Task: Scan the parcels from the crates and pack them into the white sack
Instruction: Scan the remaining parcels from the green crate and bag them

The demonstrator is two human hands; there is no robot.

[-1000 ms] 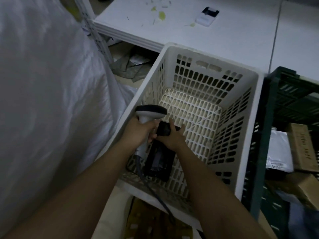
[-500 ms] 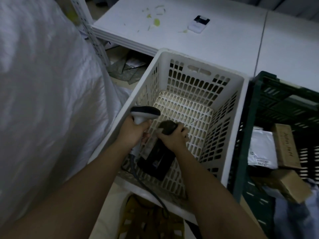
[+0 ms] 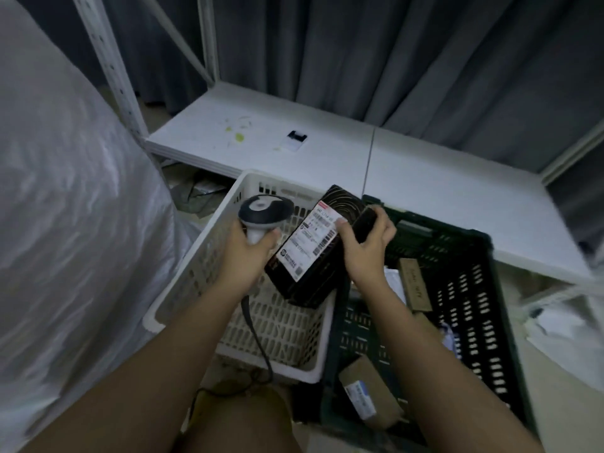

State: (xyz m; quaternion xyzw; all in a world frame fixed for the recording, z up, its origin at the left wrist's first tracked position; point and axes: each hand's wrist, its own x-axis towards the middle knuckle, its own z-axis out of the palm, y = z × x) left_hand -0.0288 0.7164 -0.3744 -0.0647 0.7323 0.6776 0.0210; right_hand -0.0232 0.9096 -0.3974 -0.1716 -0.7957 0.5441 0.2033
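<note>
Both hands are busy: our left hand grips the corded scanner by its handle, our right hand clutches the black parcel, label up, held above the seam between two crates. We see one white crate and one dark green crate holding at least three more parcels, the white sack bulging at left. Two white tabletops stand beyond, grey curtains behind them.

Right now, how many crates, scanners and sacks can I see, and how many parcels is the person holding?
Crates: 2, a white crate and a dark green crate
Scanners: 1, the scanner in the left hand
Sacks: 1, the white sack
Parcels held: 1, the black parcel in the right hand
Total: 5
</note>
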